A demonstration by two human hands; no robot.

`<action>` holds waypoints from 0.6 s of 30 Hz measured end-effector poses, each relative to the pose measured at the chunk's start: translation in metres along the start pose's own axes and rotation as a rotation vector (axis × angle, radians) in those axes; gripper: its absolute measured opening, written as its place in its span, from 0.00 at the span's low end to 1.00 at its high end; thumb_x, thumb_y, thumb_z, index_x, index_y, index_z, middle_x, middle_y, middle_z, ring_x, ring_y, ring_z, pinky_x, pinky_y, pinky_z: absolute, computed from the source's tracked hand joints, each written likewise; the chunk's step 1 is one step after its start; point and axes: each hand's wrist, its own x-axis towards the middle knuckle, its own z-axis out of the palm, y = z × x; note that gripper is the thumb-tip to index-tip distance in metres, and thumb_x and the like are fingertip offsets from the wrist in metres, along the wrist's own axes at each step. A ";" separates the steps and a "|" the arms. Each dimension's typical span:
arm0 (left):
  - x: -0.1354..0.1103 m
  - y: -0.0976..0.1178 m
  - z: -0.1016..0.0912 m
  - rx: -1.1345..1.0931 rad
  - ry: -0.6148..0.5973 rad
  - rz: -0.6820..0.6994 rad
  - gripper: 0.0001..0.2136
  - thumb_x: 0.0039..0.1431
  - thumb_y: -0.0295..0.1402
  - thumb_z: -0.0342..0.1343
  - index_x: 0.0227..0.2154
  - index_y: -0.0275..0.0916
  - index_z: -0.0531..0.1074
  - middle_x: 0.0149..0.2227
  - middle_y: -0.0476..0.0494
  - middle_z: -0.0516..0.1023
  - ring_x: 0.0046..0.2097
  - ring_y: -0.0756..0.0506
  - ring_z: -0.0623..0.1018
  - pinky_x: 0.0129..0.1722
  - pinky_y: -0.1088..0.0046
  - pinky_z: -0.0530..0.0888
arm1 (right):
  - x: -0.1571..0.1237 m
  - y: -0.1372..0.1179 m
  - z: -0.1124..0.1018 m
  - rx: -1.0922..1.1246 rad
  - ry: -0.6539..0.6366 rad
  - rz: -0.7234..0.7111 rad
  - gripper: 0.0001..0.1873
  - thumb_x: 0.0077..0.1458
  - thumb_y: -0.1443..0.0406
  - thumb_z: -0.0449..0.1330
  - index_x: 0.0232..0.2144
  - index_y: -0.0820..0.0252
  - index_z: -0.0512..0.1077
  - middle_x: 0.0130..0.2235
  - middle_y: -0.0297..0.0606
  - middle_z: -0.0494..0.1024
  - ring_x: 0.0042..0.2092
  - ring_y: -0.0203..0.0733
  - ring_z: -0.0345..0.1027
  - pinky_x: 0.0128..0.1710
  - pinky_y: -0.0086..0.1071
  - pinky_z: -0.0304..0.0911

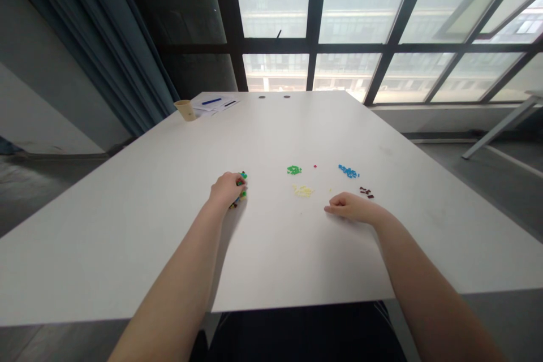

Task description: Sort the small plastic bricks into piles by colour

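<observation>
My left hand (226, 188) reaches over a mixed pile of small coloured pieces (242, 195), covering part of it. Its fingers are bent together at the pile, and what they grip is too small to make out. To the right, my right hand (348, 207) rests on the table with its fingers curled and closed; anything inside is hidden. Just beyond it lie dark brown pieces (366, 192) and a lone yellow piece (330, 189). Pale yellow pieces (302, 191) and green pieces (294, 170) form groups between my hands. Farther right is a blue group (348, 171).
A single red piece (315, 166) lies between the green and blue groups. At the far left of the white table (271, 260) stand a paper cup (185, 110) and some papers (218, 104) with a blue pen (211, 101) on them. Windows rise behind the table.
</observation>
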 end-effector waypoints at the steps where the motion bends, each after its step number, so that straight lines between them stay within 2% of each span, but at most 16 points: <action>1: -0.001 0.002 0.000 0.015 -0.004 -0.011 0.08 0.46 0.36 0.54 0.30 0.42 0.74 0.38 0.39 0.75 0.39 0.40 0.74 0.35 0.66 0.69 | 0.000 0.000 0.000 0.002 -0.003 0.004 0.25 0.49 0.47 0.49 0.16 0.59 0.48 0.18 0.26 0.47 0.19 0.28 0.42 0.20 0.28 0.39; 11: -0.008 0.018 0.001 0.129 0.016 -0.045 0.10 0.50 0.34 0.48 0.31 0.39 0.72 0.39 0.37 0.72 0.43 0.40 0.71 0.38 0.66 0.70 | -0.002 -0.003 0.000 0.009 0.009 0.018 0.26 0.48 0.46 0.48 0.17 0.59 0.48 0.18 0.27 0.48 0.19 0.28 0.42 0.20 0.28 0.39; 14: -0.009 0.020 0.000 0.046 0.069 -0.008 0.08 0.50 0.32 0.48 0.29 0.37 0.71 0.36 0.37 0.73 0.41 0.41 0.72 0.38 0.68 0.69 | -0.002 -0.002 0.000 0.013 0.010 0.019 0.26 0.48 0.46 0.48 0.17 0.59 0.48 0.18 0.27 0.48 0.19 0.28 0.42 0.20 0.28 0.39; 18: -0.011 0.024 -0.005 -0.186 0.153 0.020 0.06 0.50 0.32 0.48 0.29 0.38 0.68 0.30 0.41 0.73 0.33 0.44 0.72 0.34 0.70 0.67 | -0.002 -0.003 0.000 0.016 0.015 0.020 0.26 0.48 0.45 0.48 0.17 0.59 0.48 0.18 0.27 0.47 0.19 0.29 0.42 0.20 0.28 0.39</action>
